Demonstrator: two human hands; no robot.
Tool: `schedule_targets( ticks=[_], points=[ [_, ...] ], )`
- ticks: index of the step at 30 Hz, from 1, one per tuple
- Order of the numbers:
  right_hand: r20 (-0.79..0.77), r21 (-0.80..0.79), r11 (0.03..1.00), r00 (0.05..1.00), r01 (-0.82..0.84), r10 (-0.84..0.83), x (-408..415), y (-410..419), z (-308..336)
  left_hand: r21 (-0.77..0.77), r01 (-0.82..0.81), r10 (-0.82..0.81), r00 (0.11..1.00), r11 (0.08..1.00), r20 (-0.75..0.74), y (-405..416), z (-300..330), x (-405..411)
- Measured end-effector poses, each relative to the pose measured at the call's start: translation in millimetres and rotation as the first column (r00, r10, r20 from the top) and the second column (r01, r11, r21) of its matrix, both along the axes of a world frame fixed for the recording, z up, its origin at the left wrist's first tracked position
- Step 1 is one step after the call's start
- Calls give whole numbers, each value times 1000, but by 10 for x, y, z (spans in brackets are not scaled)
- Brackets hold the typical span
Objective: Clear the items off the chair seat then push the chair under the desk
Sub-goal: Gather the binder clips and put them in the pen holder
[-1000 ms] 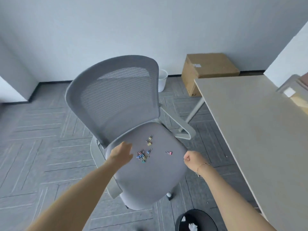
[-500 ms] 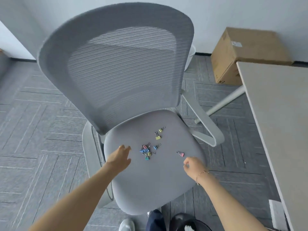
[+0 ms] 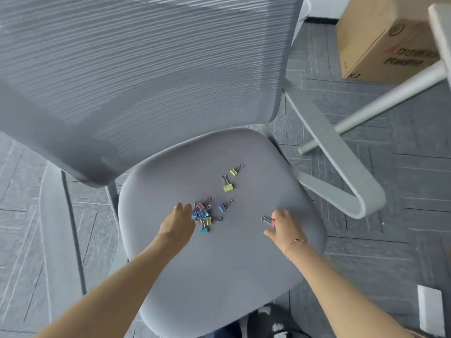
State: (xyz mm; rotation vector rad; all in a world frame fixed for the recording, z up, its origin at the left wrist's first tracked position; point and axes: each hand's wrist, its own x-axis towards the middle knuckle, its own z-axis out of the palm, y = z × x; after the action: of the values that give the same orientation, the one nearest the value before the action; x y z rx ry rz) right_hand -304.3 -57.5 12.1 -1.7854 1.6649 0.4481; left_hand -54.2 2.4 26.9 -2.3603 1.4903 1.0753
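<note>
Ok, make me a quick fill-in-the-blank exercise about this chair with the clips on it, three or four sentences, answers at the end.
1. The small coloured binder clips lie on the grey fabric ____ of the office chair.
2. The right hand touches a lone clip coloured ____.
3. The two clips nearest the grey mesh backrest are both ____.
4. The brown cardboard box stands on the ____.

Missing words: seat; pink; yellow; floor
</note>
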Motion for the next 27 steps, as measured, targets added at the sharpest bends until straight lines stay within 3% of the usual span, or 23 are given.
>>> schedule_targets(
  ticks=[3, 9, 14, 21, 27],
  points=[
    [40, -81, 996, 999, 27, -24, 72, -17, -167, -37, 2, -2, 1000, 999, -20, -15, -190, -40],
    [75, -111, 990, 992, -90, 99, 227, -40, -256, -89, -28, 33, 998, 996, 55, -170, -284, -215],
    [94, -105, 984, 983, -147, 157, 385, -198, -199, -156, -52, 37, 994, 986, -101, -238, -338, -229],
    [118, -61, 972, 966, -226, 232, 662, -438, -162, 28, 145, -147, 985, 989, 91, -242, -450, -141],
    [135, -261, 964, 987, -44, 82, 905, -588, -141, -18, 177, -175, 982, 984, 65, -146, -456, -55]
  ],
)
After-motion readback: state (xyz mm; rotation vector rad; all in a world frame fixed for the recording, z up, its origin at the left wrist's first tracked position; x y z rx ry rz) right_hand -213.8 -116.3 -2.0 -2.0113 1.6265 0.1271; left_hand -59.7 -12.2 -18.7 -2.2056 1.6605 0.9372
